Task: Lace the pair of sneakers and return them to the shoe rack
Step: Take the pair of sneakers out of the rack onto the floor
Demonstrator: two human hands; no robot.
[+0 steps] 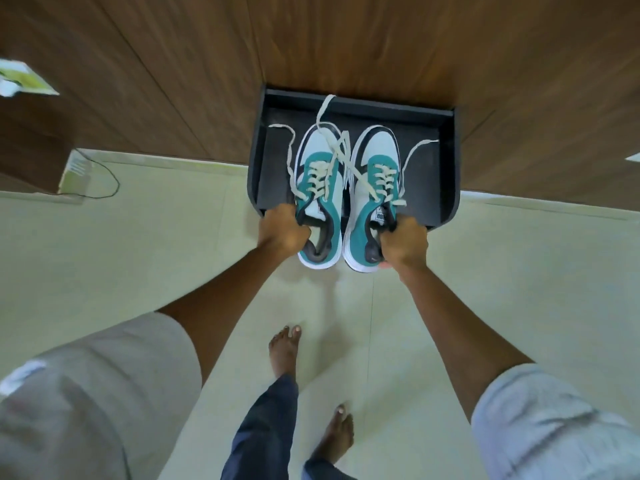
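The left hand (284, 229) is closed on the collar of the left sneaker (320, 199), and the right hand (403, 242) likewise grips the right sneaker (375, 195). Toes point into the black shoe rack (450, 168), with the heels over the tiled floor (173, 254). Loose laces (332, 147) cross between them.

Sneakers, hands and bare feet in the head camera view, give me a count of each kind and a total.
Teal, white and black sneakers with cream laces: 2, left sneaker and right sneaker
Hands gripping a sneaker: 2, left hand and right hand
Bare feet on the pale tiled floor: 2, and
Total: 6
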